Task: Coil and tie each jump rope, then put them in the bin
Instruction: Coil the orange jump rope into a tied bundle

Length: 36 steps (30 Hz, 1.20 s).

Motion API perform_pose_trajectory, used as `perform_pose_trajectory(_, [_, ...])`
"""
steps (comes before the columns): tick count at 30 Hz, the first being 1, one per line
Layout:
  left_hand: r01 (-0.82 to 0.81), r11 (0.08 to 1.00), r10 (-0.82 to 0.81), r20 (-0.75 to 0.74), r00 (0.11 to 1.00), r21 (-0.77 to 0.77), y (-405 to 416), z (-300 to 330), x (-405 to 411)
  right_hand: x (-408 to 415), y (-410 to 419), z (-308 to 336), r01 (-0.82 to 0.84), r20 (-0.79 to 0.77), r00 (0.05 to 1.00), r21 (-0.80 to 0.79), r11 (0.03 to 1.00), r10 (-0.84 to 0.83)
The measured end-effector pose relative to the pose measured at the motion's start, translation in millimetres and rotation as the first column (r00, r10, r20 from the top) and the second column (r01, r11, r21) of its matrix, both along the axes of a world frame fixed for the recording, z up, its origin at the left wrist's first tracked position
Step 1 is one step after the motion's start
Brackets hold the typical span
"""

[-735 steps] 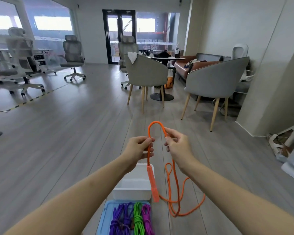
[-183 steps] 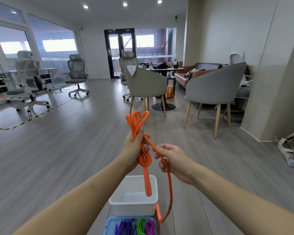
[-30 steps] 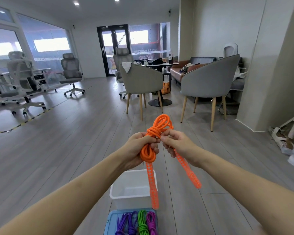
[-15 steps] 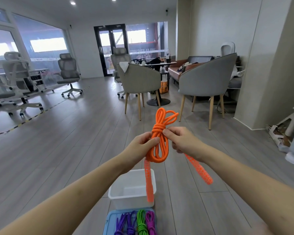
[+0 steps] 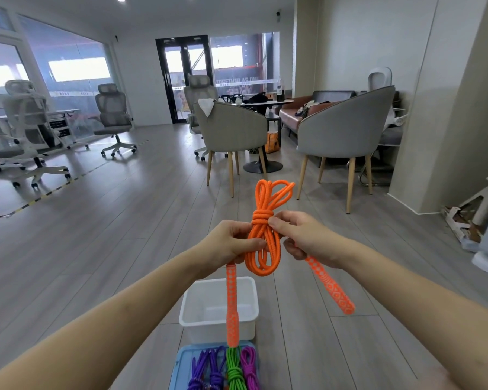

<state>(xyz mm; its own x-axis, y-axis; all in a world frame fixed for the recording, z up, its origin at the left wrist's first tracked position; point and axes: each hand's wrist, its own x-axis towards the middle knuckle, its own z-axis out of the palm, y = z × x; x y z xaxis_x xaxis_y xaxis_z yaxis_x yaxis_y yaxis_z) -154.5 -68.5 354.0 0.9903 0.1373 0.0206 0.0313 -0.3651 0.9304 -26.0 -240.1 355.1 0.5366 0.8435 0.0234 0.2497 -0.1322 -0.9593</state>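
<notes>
I hold an orange jump rope (image 5: 263, 243) coiled into a bundle in front of me, a knot wound round its upper part. My left hand (image 5: 231, 243) grips the coil from the left, just below the knot. My right hand (image 5: 302, 237) pinches the rope at the knot from the right. One orange handle (image 5: 232, 305) hangs straight down under my left hand; the other handle (image 5: 330, 288) slants down to the right. Below on the floor stands a white bin (image 5: 190, 308) with nothing visible inside it.
A blue tray (image 5: 181, 367) at the bottom edge carries purple, green and magenta tied ropes (image 5: 223, 370). Two grey chairs (image 5: 347, 128) and a round table stand ahead. Office chairs (image 5: 113, 116) are at the left, a wall and clutter at the right.
The bundle has been drawn tighter and hangs straighter; loops at the top spread out. The right handle swung a little lower. Both hands kept their hold.
</notes>
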Motion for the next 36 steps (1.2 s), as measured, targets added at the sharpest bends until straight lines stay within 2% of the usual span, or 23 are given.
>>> perform_pose_trajectory(6, [-0.076, 0.994, 0.072, 0.051, 0.996, 0.076, 0.1, -4.0, 4.6, -0.6, 2.3, -3.4, -0.022, -0.01, 1.0, -0.024, 0.999, 0.021])
perform_pose_trajectory(12, [-0.126, 0.991, 0.122, 0.092, 0.988, 0.046, -2.2, -10.8, 7.4, -9.8, 10.5, -5.3, 0.066, 0.071, 0.996, -0.086, 0.994, -0.06])
perform_pose_trajectory(16, [-0.124, 0.989, 0.116, 0.105, 0.988, 0.079, -5.0, -11.5, 9.4, -8.3, 10.1, -5.4, 0.059, -0.069, 0.996, -0.081, 0.995, -0.065])
perform_pose_trajectory(21, [-0.092, 0.97, 0.076, 0.078, 0.994, 0.225, -2.6, -13.1, 14.6, -0.8, 2.5, -0.7, 0.033, -0.096, 0.994, -0.143, 0.989, -0.047])
perform_pose_trajectory(27, [-0.118, 0.952, 0.096, 0.09, 0.991, 0.282, -7.2, -20.9, 19.2, -4.9, 0.8, 2.2, 0.058, -0.213, 0.971, -0.207, 0.977, -0.103])
perform_pose_trajectory(32, [-0.094, 0.971, 0.069, 0.118, 0.991, 0.222, -7.9, -16.4, 18.7, 5.2, -1.2, 0.0, -0.017, -0.51, 0.86, -0.078, 0.997, -0.025])
perform_pose_trajectory(34, [-0.074, 0.994, 0.068, 0.071, 0.995, 0.084, -6.4, -10.0, 17.5, 7.7, -3.2, 1.9, -0.047, -0.465, 0.885, -0.051, 0.998, 0.018])
perform_pose_trajectory(36, [-0.042, 0.991, 0.04, -0.017, 0.999, -0.131, -2.1, -6.5, 18.0, 8.4, -5.1, 2.7, -0.068, -0.346, 0.937, -0.04, 0.997, 0.05])
